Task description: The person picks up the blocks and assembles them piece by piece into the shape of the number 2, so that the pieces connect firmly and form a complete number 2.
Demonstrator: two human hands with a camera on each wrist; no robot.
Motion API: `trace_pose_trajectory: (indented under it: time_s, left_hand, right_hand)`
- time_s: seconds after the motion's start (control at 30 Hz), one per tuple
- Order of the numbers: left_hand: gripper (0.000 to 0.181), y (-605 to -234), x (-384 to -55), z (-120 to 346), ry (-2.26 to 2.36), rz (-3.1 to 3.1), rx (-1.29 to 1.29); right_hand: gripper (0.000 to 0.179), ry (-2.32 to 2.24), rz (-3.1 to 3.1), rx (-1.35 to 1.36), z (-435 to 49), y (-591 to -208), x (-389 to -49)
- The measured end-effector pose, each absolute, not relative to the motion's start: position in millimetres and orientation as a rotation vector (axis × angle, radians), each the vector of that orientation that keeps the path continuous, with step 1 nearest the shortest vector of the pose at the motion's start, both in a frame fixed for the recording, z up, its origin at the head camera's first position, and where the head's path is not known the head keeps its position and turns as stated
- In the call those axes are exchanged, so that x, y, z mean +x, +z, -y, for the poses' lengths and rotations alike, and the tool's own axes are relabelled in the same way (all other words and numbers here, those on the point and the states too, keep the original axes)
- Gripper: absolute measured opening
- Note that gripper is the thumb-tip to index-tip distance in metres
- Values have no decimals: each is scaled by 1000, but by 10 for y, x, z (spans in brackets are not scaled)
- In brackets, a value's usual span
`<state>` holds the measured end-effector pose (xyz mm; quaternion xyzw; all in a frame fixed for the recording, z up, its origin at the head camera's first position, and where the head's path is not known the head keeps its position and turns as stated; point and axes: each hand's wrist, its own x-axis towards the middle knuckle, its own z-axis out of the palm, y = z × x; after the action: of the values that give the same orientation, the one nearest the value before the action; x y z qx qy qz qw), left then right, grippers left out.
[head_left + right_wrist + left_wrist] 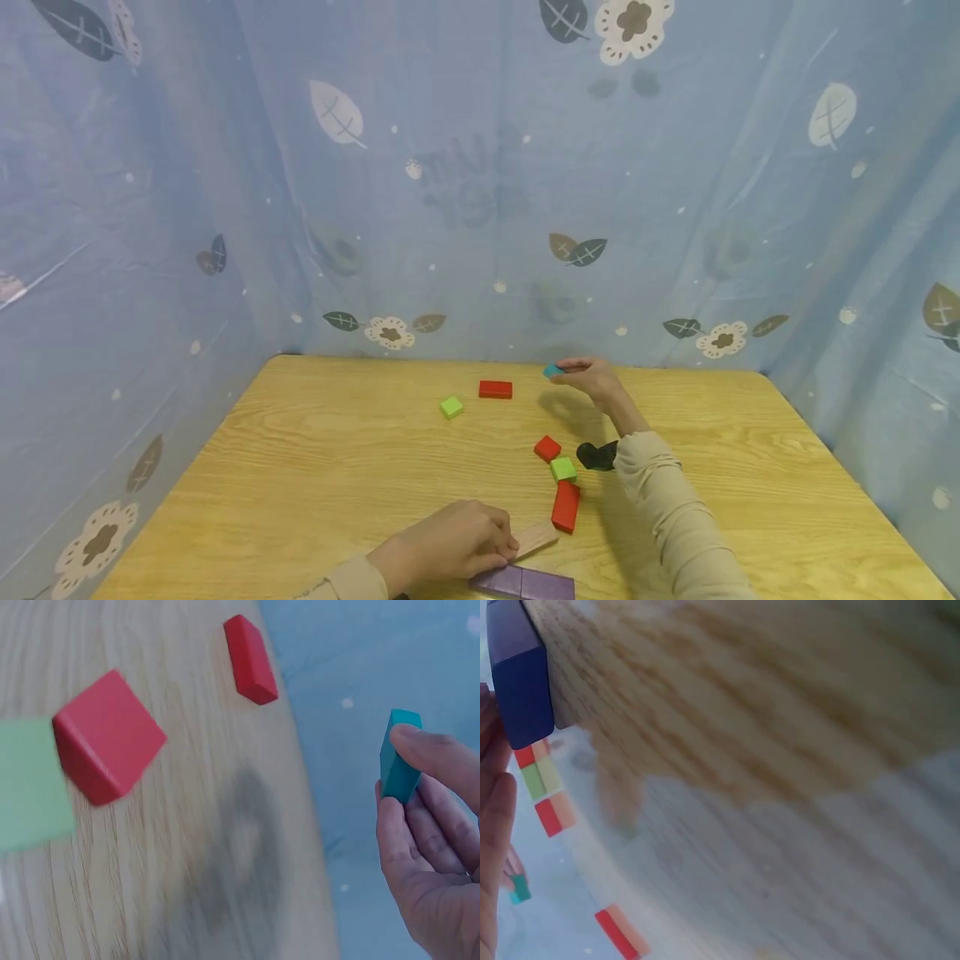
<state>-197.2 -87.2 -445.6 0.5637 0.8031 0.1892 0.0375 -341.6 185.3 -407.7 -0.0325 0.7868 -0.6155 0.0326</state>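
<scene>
In the head view my right hand (pixel 592 382) is raised near the table's far edge, pinching a small turquoise block (pixel 552 370). The right wrist view shows that block (pixel 400 756) between thumb and fingers. Close to the near edge, my left hand (pixel 465 537) has its fingers curled over the left end of a plain wooden block (pixel 536 539). Two purple blocks (pixel 522 582) lie end to end right beside the thumb. In the left wrist view a purple block (pixel 521 690) stands beside the fingers, while the wooden block's held end is hidden.
Right of centre, a red block (pixel 566 506), a green block (pixel 563 469) and a small red block (pixel 547 448) form a row. Farther back lie another green block (pixel 452 407) and a red block (pixel 496 389). A blue patterned curtain (pixel 465 167) surrounds the table.
</scene>
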Motion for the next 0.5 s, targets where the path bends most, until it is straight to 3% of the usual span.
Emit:
trace_pose_trajectory:
  time_s: [0.5]
  left_hand:
    - [11,-4441,-1968,839,565,-2466,1720]
  right_hand:
    - [40,-1901,-2398,-248,-1831,-3877,-3087]
